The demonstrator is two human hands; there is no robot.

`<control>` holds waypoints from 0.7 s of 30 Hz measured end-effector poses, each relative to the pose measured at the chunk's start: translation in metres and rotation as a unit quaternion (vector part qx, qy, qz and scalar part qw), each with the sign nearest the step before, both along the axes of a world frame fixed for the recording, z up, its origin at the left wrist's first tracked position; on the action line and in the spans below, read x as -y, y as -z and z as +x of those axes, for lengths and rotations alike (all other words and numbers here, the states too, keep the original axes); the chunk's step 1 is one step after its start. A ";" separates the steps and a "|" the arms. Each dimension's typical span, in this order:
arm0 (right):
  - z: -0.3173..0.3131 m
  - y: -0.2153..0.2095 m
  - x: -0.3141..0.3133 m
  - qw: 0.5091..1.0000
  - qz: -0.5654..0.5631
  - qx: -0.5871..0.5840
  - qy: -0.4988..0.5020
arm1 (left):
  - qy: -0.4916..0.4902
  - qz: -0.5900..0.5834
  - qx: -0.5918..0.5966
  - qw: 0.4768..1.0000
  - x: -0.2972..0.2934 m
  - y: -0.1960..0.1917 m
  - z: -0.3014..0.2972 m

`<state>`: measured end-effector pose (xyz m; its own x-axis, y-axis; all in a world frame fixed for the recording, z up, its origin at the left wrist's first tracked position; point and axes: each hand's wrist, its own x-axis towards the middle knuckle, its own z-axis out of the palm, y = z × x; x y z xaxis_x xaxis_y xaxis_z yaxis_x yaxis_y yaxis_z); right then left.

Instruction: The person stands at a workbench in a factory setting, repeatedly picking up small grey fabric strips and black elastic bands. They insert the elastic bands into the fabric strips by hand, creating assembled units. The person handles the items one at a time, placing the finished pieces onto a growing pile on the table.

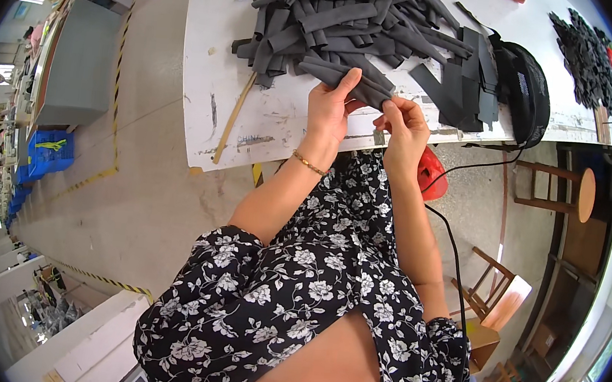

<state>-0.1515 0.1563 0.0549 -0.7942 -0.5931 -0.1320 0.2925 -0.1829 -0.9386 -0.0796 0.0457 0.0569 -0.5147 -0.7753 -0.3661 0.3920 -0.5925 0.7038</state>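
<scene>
Flowered dress (311, 294), two hands on one grey strip.
Left hand (329, 108) and right hand (404, 127) have fingers clamped on a strip (363, 90), just below the pile (344, 25) on the desk (216, 50); a tug could drag neighbouring strips off the edge.

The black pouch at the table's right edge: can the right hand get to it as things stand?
Probably yes. The right hand is busy pinching a grey strip, but the black pouch lies close beside it, nothing between.

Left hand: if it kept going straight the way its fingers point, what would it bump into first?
The left hand points up the white worktable. It already pinches a dark grey flat strip; straight on lies the heap of dark grey strips, probably met first, though depth is unclear.
</scene>
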 end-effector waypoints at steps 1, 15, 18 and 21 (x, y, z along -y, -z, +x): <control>0.002 0.000 -0.002 1.000 -0.007 0.015 0.005 | -0.011 -0.009 -0.004 1.000 0.002 0.001 0.003; -0.026 -0.006 -0.049 0.994 0.041 -0.104 0.005 | 0.074 -0.214 0.128 0.966 -0.034 -0.014 -0.028; -0.031 0.020 -0.064 0.975 0.064 -0.173 0.119 | 0.176 -0.210 0.019 0.962 -0.041 0.019 -0.048; -0.022 0.000 -0.084 0.981 0.012 -0.121 0.151 | 0.220 -0.241 0.079 0.942 -0.079 0.008 -0.058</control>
